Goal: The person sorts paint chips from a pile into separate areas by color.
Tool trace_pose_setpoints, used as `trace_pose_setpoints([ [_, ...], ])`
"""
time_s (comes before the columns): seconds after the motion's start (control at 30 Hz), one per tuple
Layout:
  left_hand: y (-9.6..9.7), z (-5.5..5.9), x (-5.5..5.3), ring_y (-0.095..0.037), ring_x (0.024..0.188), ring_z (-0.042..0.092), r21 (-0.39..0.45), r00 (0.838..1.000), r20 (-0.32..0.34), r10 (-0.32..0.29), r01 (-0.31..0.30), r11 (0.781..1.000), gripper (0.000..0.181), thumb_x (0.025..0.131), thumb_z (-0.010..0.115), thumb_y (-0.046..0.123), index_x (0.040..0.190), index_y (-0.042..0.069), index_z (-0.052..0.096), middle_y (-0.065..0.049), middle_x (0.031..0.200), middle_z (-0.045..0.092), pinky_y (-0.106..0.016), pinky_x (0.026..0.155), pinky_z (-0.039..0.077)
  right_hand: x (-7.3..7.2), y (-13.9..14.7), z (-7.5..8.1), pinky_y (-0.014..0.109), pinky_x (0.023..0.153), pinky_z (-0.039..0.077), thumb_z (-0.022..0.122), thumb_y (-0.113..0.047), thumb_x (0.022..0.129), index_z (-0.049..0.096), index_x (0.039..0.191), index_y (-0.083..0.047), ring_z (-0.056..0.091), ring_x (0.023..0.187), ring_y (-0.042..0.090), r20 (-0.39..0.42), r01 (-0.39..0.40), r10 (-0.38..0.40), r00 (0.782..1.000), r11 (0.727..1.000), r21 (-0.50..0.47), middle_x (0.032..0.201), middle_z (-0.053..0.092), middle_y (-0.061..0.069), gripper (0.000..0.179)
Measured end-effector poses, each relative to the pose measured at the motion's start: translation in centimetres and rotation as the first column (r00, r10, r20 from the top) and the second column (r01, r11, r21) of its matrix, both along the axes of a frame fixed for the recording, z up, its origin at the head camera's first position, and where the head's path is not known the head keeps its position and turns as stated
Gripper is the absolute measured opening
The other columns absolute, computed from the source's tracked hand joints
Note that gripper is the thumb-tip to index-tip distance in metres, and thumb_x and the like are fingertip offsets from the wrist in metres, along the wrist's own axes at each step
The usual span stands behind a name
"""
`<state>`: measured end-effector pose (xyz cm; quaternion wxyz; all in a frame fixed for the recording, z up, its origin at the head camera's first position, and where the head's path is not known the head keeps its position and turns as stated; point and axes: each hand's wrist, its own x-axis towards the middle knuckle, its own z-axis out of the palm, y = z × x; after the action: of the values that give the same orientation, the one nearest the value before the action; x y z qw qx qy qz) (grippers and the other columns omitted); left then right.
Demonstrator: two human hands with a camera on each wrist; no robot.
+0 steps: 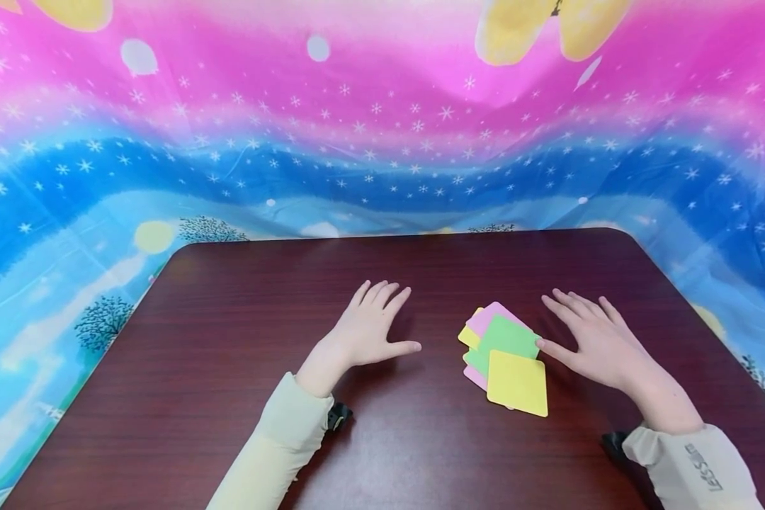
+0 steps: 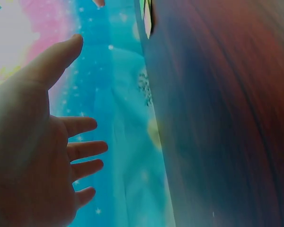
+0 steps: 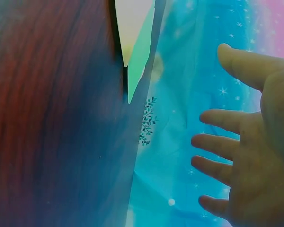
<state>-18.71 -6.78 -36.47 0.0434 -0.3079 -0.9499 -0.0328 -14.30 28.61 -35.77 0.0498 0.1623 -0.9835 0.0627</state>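
Observation:
A loose, overlapping pile of square paper cards lies on the dark table, right of centre in the head view. On top are a yellow card (image 1: 518, 383) and a green card (image 1: 505, 338); a pink card (image 1: 494, 314) and other yellow and pink edges peek out beneath. To the left of the pile, my left hand (image 1: 368, 331) is held with fingers spread, holding nothing. My right hand (image 1: 596, 343) is beside the pile on its right, fingers extended and holding nothing. Its thumb tip overlaps the green card's corner in the head view; the right wrist view shows the hand raised, apart from the cards.
The brown wood-grain table (image 1: 229, 340) has rounded far corners. Behind and beside it hangs a pink and blue cloth (image 1: 382, 142) with printed snowflakes and butterflies. Dark bands (image 1: 339, 416) sit at the wrists by the light sleeves (image 1: 274, 432).

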Motion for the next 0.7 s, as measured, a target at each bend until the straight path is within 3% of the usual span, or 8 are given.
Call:
trace_pose_setpoints([
  [0.4, 2.7, 0.2, 1.0, -0.024, 0.131, 0.029, -0.013, 0.992, -0.02, -0.128, 0.128, 0.992, 0.089, 0.075, 0.048, 0.071, 0.142, 0.014, 0.031, -0.005, 0.141, 0.036, -0.044, 0.11, 0.016, 1.1, -0.1, -0.3, 0.059, 0.105, 0.007, 0.055, -0.06, 0.079, 0.042, 0.135, -0.006, 0.033, 0.125, 0.039, 0.005, -0.02, 0.02, 1.0, 1.0, -0.02, 0.137, 0.039, 0.021, 0.078],
  [0.7, 5.0, 0.4, 1.8, -0.018, 0.129, 0.032, -0.045, 0.978, -0.018, -0.206, 0.205, 0.978, 0.091, 0.073, 0.05, 0.072, 0.142, 0.015, 0.032, -0.001, 0.139, 0.038, -0.04, 0.11, 0.018, 1.8, -0.6, -0.4, 0.061, 0.101, 0.014, 0.061, -0.068, 0.068, 0.046, 0.132, -0.006, 0.039, 0.12, 0.035, 0.053, -0.027, 0.03, 0.998, 0.999, -0.04, 0.128, 0.049, 0.017, 0.09],
])
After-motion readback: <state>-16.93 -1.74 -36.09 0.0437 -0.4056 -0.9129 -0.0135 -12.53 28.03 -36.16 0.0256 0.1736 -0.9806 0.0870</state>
